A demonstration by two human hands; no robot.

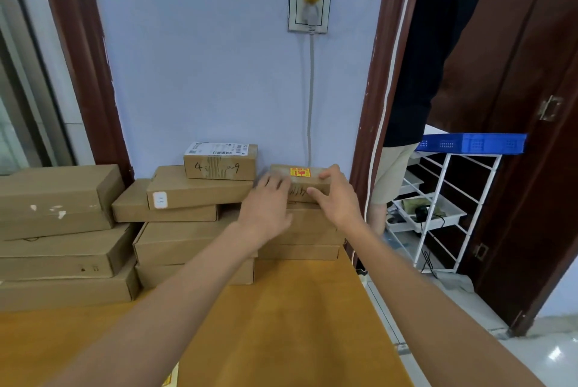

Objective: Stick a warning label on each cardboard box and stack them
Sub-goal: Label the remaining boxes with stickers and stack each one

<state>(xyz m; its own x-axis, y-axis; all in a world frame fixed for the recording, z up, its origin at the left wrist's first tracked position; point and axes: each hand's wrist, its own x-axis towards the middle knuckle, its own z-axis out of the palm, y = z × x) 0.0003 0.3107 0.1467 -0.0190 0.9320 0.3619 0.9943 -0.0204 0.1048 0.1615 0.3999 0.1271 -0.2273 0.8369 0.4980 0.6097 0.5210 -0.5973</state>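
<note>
Two hands on one small cardboard box [308, 181]: left hand [266, 208] lies against its near-left end with fingers [271, 183] spread flat on the face, right hand [336, 199] wraps its right end, fingers [328, 174] curled over the top edge, so both grasp the box rather than hang free. Box carries a yellow-and-red warning label [299, 172] on its top; handwriting on the front face is partly hidden. It sits atop a right-hand stack [303, 236] of flat boxes, at the desk's back right corner, close to the wall. Judgement: this box is labelled and being set on the pile; whether the boxes below it bear labels cannot be told, tops hidden. Left of the labelled box: a middle pile [194, 230] topped by a box with a shipping label [220, 161], no warning label visible on any. Further left of it: three long boxes [59, 236] stacked, also showing none. So most of the labelling appears left to do. Surface: orange-brown desk [281, 308], bare in front of the piles; a yellow scrap at the bottom edge, possibly more labels, too cropped to tell. Room: pale blue wall, wall socket [309, 5] with cable above the box; right of it a dark door frame, a second person [431, 58] standing, a white rack [438, 208] with blue tray [475, 142].
</note>
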